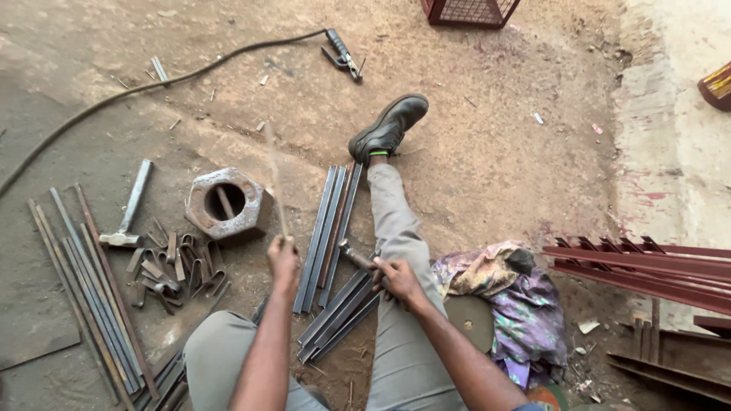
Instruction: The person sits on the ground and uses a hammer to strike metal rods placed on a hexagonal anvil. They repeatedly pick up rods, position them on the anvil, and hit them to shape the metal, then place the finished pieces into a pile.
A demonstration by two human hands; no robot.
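Note:
I sit on a dirt floor with my right leg stretched out, a black boot (388,128) on the foot. My left hand (283,259) is shut on a thin metal rod (274,179) that points away from me and looks blurred. My right hand (396,278) grips the handle of a small hammer (354,257) just above my right thigh. Flat steel strips (329,228) lie between my hands, beside the leg, with more strips (339,312) nearer my lap.
A large hexagonal steel nut (227,204) stands on the left with bent metal pieces (171,270) and a hammer (129,213) beside it. Long bars (87,297) lie far left. A cable with electrode holder (341,55), crumpled cloth (510,297) and red steel sections (647,270) surround me.

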